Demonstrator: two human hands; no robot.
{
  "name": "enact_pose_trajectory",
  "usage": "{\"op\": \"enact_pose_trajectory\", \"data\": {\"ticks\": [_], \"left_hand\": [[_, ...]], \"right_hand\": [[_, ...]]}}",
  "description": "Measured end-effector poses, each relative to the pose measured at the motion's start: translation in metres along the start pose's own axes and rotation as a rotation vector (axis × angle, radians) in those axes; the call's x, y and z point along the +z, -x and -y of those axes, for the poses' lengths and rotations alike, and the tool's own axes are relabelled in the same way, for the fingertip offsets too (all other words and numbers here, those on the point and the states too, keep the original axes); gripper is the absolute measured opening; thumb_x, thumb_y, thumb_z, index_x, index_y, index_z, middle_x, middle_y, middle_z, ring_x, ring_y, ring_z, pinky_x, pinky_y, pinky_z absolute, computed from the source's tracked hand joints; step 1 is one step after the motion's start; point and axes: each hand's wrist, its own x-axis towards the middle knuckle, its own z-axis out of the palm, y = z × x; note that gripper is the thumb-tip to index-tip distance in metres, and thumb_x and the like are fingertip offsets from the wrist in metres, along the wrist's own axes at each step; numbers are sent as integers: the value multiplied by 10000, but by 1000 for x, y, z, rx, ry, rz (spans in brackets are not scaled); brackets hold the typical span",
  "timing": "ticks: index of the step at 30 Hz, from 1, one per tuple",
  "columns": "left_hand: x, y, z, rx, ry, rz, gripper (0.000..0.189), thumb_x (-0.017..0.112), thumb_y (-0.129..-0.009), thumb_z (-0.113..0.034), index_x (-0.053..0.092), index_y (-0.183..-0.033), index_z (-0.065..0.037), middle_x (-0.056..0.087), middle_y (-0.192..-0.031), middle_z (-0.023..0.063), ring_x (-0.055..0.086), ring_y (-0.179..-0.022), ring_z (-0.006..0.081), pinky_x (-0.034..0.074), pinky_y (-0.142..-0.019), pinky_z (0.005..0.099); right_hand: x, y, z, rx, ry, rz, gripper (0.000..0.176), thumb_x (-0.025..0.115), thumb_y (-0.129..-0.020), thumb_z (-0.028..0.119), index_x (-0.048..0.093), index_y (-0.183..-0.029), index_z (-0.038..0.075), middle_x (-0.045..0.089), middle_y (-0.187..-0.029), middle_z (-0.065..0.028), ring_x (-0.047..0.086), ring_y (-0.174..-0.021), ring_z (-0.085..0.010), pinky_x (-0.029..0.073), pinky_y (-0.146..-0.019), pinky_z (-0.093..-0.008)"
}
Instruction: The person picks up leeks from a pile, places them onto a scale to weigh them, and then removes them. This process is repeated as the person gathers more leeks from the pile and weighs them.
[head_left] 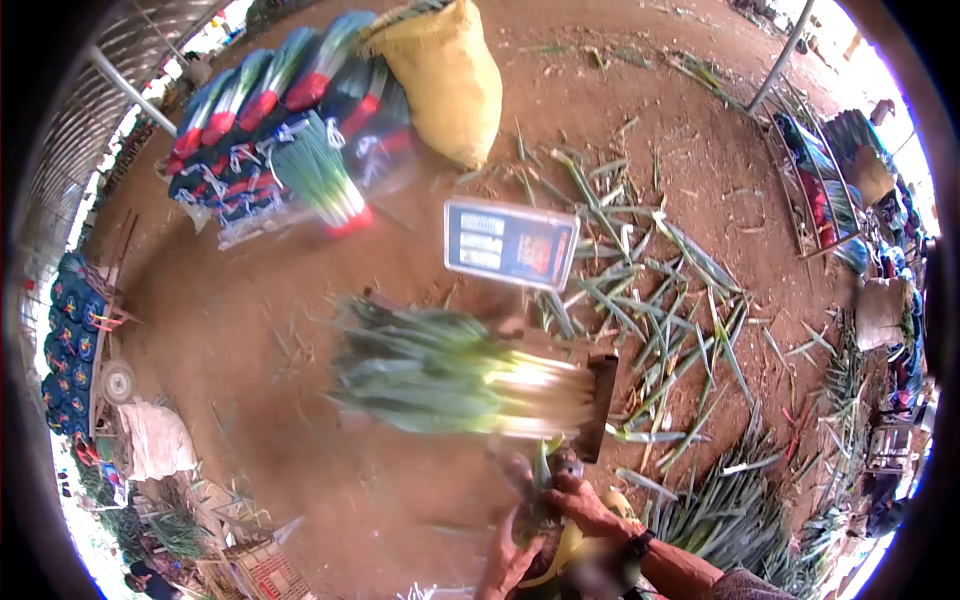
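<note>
Brown earth floor [250, 360] is stretching out around the work, with cut leaves [665, 300] lying scattered over it. A big bundle of spring onions [450, 375] is lying between a display panel [512, 243] and the person's hands, its pale ends reaching a dark upright plate [600, 408]. Near it, the left hand [512, 550] and right hand [582, 503] are sitting close around a green stalk [543, 465]; I cannot tell whether either grip is pinching it. No tie is showing on the bundle, so a bumping forearm could be sending loose stems sliding into the dirt. Its ragged dark tops are fanning out, fading through bright green to creamy white.
</note>
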Motion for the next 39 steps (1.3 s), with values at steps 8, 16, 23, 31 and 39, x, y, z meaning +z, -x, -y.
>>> {"op": "enact_pose_trajectory", "data": {"ticks": [8, 16, 23, 31, 39], "left_hand": [[13, 28, 73, 56, 282, -119, 457, 624, -984, -236, 544, -1399, -62, 695, -1141, 99, 658, -1018, 214, 530, -902, 338], [22, 32, 40, -111, 700, -65, 412, 607, -991, -253, 579, -1352, -56, 711, -1095, 88, 670, -968, 211, 541, -859, 332], [20, 19, 4, -182, 1068, -240, 325, 574, -1001, -274, 656, -1221, -49, 728, -986, 67, 675, -856, 194, 550, -766, 318], [-7, -18, 69, -18, 826, -381, 404, 549, -1038, -445, 681, -1217, -108, 707, -1094, 20, 638, -998, 179, 518, -849, 331], [-115, -16, -14, -310, 503, -114, 400, 617, -1002, -406, 618, -1263, -103, 671, -1059, 52, 665, -851, 174, 570, -652, 305]], "right_hand": [[-12, -3, 21, -66, 171, 80, 364, 680, -926, 188, 645, -1207, -41, 687, -957, -113, 633, -845, -170, 524, -737, -329], [-10, 0, 21, -565, 461, -76, 252, 657, -917, 142, 663, -1134, 15, 691, -953, -174, 663, -860, -337, 528, -749, -425], [-5, 12, 29, -884, 866, 123, 338, 669, -883, 98, 619, -1213, 53, 629, -1015, -168, 657, -860, -387, 568, -692, -461], [43, 2, 33, -802, 831, 210, 647, 768, -834, 244, 483, -1359, -3, 579, -1256, -218, 581, -1171, -421, 519, -970, -474], [114, -39, 49, -441, 664, 209, 443, 736, -898, 250, 562, -1241, 29, 640, -1120, -227, 644, -1031, -421, 547, -842, -480]]}}
